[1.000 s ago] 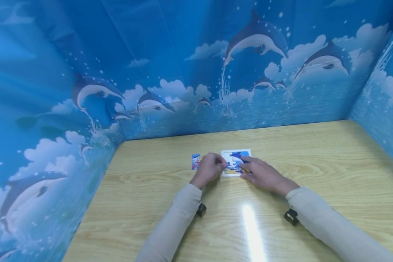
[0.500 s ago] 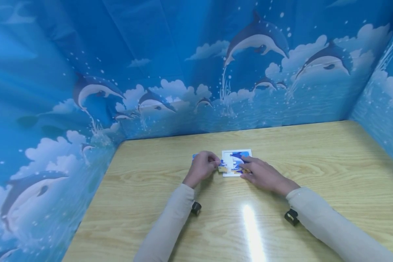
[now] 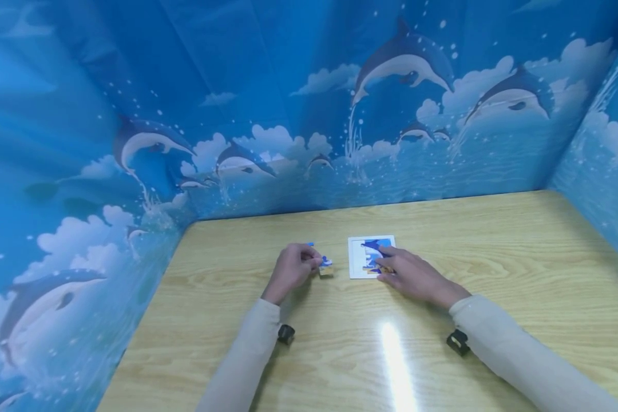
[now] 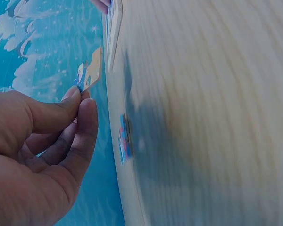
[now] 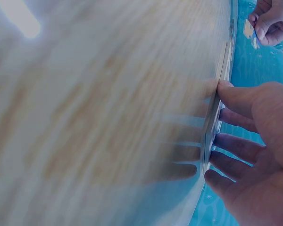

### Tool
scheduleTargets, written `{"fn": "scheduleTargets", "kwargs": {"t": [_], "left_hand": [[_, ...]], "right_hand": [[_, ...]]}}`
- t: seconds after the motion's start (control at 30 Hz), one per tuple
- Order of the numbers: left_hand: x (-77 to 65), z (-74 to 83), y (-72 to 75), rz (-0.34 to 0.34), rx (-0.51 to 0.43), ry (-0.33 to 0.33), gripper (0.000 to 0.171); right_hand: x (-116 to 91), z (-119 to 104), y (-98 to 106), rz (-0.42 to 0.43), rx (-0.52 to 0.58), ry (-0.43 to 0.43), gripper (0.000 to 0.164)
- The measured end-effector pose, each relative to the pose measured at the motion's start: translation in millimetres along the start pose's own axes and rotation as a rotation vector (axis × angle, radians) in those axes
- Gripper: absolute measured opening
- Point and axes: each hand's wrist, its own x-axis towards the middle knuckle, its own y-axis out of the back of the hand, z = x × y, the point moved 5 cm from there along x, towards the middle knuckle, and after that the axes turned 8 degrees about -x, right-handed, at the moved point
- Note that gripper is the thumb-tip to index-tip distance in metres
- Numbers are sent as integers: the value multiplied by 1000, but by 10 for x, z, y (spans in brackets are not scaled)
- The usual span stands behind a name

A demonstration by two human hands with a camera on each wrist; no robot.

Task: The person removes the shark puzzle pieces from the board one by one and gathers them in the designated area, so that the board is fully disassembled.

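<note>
My left hand (image 3: pixel 294 268) pinches a jigsaw piece (image 3: pixel 327 268) between thumb and fingertips, raised above the table and left of the puzzle tray. The piece (image 4: pixel 92 70) is blue, white and sandy yellow in the left wrist view. A white-rimmed puzzle tray (image 3: pixel 351 258) lies flat, its left part bare white, with dolphin-picture pieces (image 3: pixel 373 252) on the right. My right hand (image 3: pixel 417 274) rests on the tray's right side; in the right wrist view its fingers (image 5: pixel 238 147) are spread and extended against the tray. They cover part of the picture.
Beneath my left hand lies another colourful puzzle piece (image 4: pixel 124 141), mostly hidden in the head view. The wood-grain table (image 3: pixel 237 252) meets a blue dolphin-print curtain (image 3: pixel 268 171) at the back. A bright reflection crosses the table's front.
My left hand has moved left, drawing the pinched piece away from the tray's left part, which now shows bare white. The right hand has stayed in place.
</note>
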Motion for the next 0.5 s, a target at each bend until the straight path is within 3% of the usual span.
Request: {"fn": "scheduleTargets", "kwargs": {"t": [0.5], "left_hand": [[-123,-181,288,35,28,8,5]], "right_hand": [[9,1,11,-20,3,-6,44]]}}
